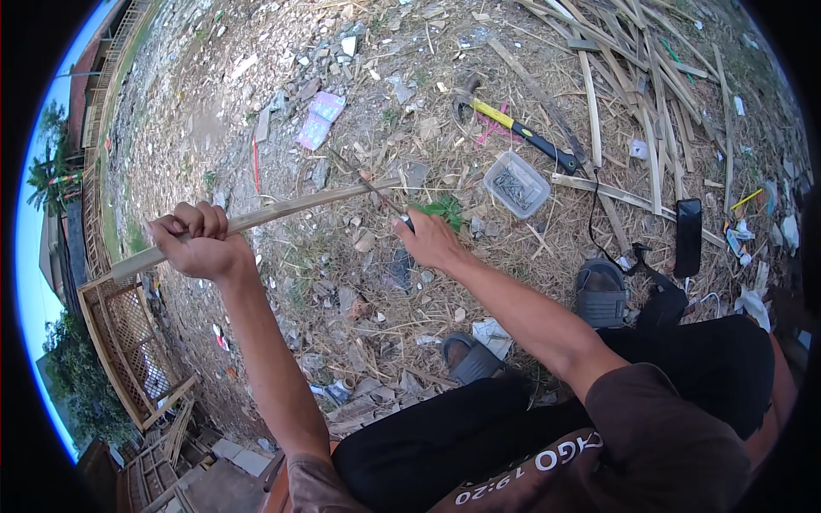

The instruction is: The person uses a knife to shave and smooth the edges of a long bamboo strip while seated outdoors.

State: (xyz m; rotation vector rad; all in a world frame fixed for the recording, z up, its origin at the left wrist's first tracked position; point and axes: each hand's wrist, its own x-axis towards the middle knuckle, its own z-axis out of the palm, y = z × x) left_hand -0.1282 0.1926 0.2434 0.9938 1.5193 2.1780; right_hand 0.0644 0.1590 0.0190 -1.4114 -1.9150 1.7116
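Observation:
My left hand (203,244) is closed round a long, flat wooden strip (299,203) near its left end. The strip slants across in front of me, its far end rising to the right. My right hand (432,239) grips the dark handle of a knife (376,190), mostly hidden by the fingers. Its long, thin, brownish blade points up and to the left and crosses the strip close to the far end. Whether the edge has cut into the wood, I cannot tell.
A hammer (522,132) with a yellow and black handle lies beside a clear plastic tub (534,209) of nails. Loose wooden strips (633,77) are heaped at the far right. A black phone (688,238) lies near my sandalled foot (601,295). A lattice panel (128,333) stands at left.

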